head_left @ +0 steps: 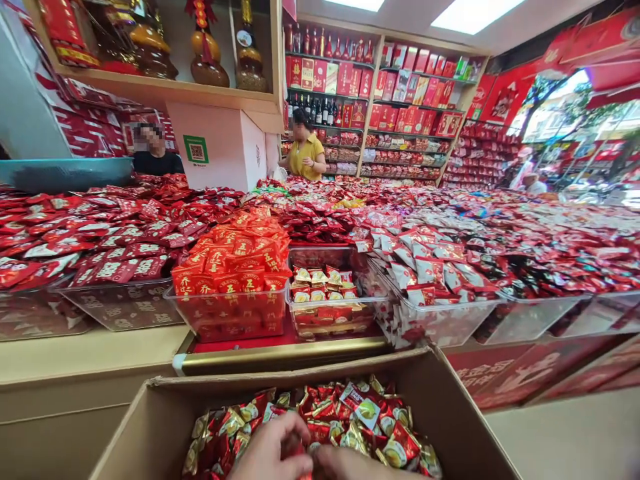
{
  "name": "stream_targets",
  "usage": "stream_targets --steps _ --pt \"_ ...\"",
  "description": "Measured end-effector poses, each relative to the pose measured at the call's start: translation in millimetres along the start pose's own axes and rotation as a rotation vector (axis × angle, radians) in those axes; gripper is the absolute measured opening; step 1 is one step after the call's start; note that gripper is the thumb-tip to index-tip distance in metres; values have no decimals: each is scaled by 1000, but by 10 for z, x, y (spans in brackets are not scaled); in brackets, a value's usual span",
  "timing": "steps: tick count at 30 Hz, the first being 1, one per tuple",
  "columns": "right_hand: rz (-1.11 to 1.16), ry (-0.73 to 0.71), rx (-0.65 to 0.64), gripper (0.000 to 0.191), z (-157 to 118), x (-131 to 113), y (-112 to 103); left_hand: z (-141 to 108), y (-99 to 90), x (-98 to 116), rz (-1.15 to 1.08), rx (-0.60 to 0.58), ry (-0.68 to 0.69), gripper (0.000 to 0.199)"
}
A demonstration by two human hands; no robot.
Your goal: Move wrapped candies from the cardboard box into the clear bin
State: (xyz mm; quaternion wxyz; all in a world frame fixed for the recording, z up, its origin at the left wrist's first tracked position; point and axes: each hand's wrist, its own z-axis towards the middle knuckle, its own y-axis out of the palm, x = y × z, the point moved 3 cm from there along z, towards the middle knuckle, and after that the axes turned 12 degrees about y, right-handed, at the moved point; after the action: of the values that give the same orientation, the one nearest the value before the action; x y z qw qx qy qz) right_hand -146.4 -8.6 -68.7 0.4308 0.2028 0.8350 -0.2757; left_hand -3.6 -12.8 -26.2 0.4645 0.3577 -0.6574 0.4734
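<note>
An open cardboard box (470, 427) stands right before me, filled with small red-and-gold wrapped candies (367, 407). Over the pile, my left hand (275, 448) has its fingers curled toward the thumb, and a bit of red wrapper shows beneath them. My right hand (353, 463) is close beside it at the bottom edge, its fingers pressed together; what they hold, if anything, is hidden. Just beyond the box, a clear plastic bin (340, 310) contains similar candies laid in rows, lower than the neighbouring heaps.
Left of that bin stands another bin heaped with orange-red packets (235, 260). Right of it, a bin overflows with white-and-red packets (440, 267). A gold-edged ledge (280, 360) runs behind the box. Two people are behind the display, one in a yellow shirt (306, 155).
</note>
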Motion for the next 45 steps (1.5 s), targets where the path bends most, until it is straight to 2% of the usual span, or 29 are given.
stream_targets --steps 2,4,7,11,14,19,22,24,26,29,31,33,35,37,40,43,45 --pt "210 17 -50 42 -45 -111 18 28 -11 105 -191 169 10 16" --pt "424 27 -100 45 -93 -200 18 37 -3 149 -315 216 -12 22" --pt "631 32 -145 41 -145 -264 -14 12 10 145 -471 166 -65 24" --pt "670 48 -141 37 -184 -286 -59 -33 16 149 -610 62 -75 30" --pt "684 91 -66 43 -184 -280 -93 -9 -10 147 -548 62 -46 33" --pt "666 82 144 45 -187 -311 -239 77 -117 68 -438 215 -55 26" --pt "399 -29 372 31 -262 -373 -382 85 -143 19 -447 236 -100 26" --pt "37 -153 606 17 -345 -436 -460 62 -111 20 -474 208 -125 29" --pt "-328 -292 753 8 -412 -495 -465 27 -44 65 -534 154 -106 37" --pt "-681 -481 759 15 -450 -537 -387 -16 75 162 -716 54 -77 47" --pt "-818 -576 717 18 -467 -552 -327 -25 124 188 -818 6 -125 39" --pt "-853 -645 659 16 -492 -573 -287 -15 128 176 -838 5 -171 32" --pt "-731 -677 611 13 -520 -602 -283 6 95 161 -815 45 -157 29" --pt "-502 -649 617 15 -531 -623 -316 18 54 168 -765 98 -121 26" --pt "-114 -436 655 19 -470 -583 -382 10 16 223 -632 127 -77 26" --pt "283 -185 461 19 -340 -473 -363 -7 11 265 -519 98 -22 28" --pt "476 -124 361 23 -284 -418 -344 -15 22 245 -491 78 4 27"
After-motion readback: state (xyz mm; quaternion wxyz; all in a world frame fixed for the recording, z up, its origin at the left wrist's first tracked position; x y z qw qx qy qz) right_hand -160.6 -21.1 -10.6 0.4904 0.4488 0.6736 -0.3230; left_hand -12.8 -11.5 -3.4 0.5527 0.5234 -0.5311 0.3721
